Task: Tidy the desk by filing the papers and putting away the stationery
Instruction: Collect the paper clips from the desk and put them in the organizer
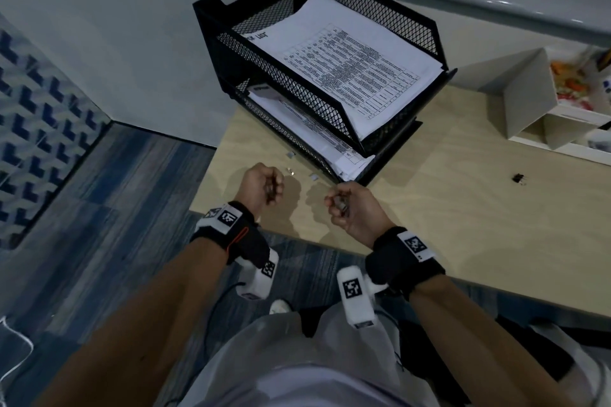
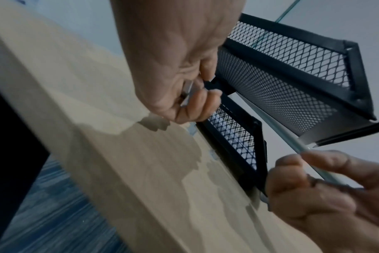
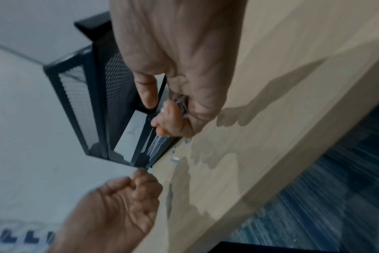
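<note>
Both hands hover over the wooden desk (image 1: 463,208) in front of a black two-tier mesh tray (image 1: 297,89). The tray holds printed papers (image 1: 357,66). My left hand (image 1: 264,187) is curled round small silvery metal pieces (image 2: 187,93), which look like staple strips. My right hand (image 1: 344,205) is curled round a small bunch of similar metal pieces (image 3: 181,104). Several tiny silver bits (image 1: 291,170) lie loose on the desk between the hands and the tray. A black binder clip (image 1: 519,179) sits alone on the desk further right.
A white organiser box (image 1: 529,92) with colourful small items stands at the back right. The desk's front edge runs just below my wrists, with blue carpet (image 1: 115,208) beyond it. A grey wall is behind the tray.
</note>
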Motion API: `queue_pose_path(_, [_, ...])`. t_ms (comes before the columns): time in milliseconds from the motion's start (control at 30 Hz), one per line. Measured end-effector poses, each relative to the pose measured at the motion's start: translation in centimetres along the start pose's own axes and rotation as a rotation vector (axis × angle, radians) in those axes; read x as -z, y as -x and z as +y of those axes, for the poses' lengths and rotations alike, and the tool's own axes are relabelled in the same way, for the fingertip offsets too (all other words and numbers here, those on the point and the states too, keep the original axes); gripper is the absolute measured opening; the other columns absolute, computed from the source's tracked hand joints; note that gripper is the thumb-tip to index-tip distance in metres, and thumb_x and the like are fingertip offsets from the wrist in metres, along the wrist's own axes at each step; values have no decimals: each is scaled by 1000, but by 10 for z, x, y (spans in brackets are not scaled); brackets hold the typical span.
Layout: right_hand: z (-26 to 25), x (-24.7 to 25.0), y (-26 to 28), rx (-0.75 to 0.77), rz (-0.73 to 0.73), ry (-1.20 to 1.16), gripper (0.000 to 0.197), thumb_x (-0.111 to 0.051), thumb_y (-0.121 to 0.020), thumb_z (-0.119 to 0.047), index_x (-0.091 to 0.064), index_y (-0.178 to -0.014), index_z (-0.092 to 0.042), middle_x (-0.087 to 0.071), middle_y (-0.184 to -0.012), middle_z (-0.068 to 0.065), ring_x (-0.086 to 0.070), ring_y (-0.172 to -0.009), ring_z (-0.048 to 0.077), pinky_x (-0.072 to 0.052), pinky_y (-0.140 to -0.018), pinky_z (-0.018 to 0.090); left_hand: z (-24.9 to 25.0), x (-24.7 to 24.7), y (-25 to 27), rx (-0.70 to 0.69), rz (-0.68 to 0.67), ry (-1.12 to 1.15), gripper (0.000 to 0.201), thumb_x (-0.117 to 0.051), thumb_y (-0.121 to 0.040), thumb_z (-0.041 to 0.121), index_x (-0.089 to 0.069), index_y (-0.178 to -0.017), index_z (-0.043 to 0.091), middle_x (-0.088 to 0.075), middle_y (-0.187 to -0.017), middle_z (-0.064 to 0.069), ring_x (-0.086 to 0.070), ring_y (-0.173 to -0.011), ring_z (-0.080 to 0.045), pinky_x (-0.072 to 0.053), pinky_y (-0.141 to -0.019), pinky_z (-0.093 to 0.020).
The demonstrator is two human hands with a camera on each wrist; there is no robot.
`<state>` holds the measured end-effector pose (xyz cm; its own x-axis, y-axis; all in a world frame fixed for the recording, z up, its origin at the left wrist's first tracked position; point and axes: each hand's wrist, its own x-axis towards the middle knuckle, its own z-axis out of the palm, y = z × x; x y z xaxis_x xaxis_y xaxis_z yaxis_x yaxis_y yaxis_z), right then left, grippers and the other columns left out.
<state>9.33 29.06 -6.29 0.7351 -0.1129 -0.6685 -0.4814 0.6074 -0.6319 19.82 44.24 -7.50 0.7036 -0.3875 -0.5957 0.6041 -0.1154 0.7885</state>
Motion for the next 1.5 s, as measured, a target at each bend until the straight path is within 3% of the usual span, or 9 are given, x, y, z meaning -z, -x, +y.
queue_pose_path(267, [8,-46,-21,401,273,1141,46,-43,-97,-23,-38,-52,-18,-46,-58,4,-43,-52,18,-30,-55,27,24,-6,-23,-265,137,-813,22,-54,-92,23,-48,-73,13,-47,-65,2,-46,-60,-16,-33,-46,-21])
queue_pose_path(400, [8,-54,-26,416,412,1593,29,-39,-95,-12,-43,-122,-2,-63,-112,20,-61,-104,38,-49,-79,42,18,-12,-31,-285,64,-1312,46,-50,-93,37,-41,-122,3,-58,-109,-18,-58,-98,-33,-40,-71,-32])
queue_pose_path(533, [13,-55,-31,383,403,1815,39,-34,-93,-4,-33,-132,1,-62,-118,19,-61,-108,36,-51,-82,44,11,-14,-33,-303,69,-1540,43,-35,-99,32,-35,-129,2,-58,-120,-24,-59,-104,-39,-46,-79,-40])
queue_pose_path(633, [9,-51,-32,370,376,1856,37,-35,-92,0,-33,-129,2,-63,-115,18,-62,-106,36,-51,-81,44,13,-7,-37,-291,71,-1281,31,-32,-100,25,-49,-112,1,-60,-108,-22,-59,-97,-33,-43,-75,-34])
queue_pose_path(800, [7,-43,-29,343,316,1888,39,-35,-89,5,-30,-128,2,-66,-108,19,-63,-100,39,-50,-80,45,22,13,-47,32,115,-84,33,-30,-91,14,-37,-59,14,-37,-40,2,-27,-30,-9,-17,-35,-13])
queue_pose_path(967, [8,-33,-35,360,230,1406,16,-40,-95,-6,-48,-107,-1,-63,-92,15,-62,-85,30,-48,-74,35,29,8,-44,25,127,69,34,-31,-87,15,-33,-53,15,-37,-35,6,-28,-33,-10,-19,-39,-18])
queue_pose_path(1067, [2,-22,-28,169,55,581,27,-44,-96,-5,-44,-71,-15,-41,-53,-4,-39,-41,5,-31,-40,16,32,1,-49,-73,191,-309,31,-45,-91,16,-48,-60,11,-50,-57,-2,-45,-52,-15,-33,-55,-25])
queue_pose_path(1200, [-8,4,-12,-73,-143,-221,18,-48,-84,-21,-41,-69,-15,-32,-40,-7,-29,-32,4,-24,-31,15,27,-6,-50,-218,186,-889,23,-43,-97,17,-56,-92,-1,-61,-97,-24,-60,-98,-33,-41,-76,-33])
queue_pose_path(1500, [-2,27,-9,-90,44,-167,35,-37,-93,-27,-50,-64,-11,-49,-51,-2,-38,-37,7,-25,-34,14,18,-18,-46,-241,166,-1226,32,-34,-98,15,-32,-126,-1,-62,-108,-25,-61,-95,-39,-44,-73,-40])
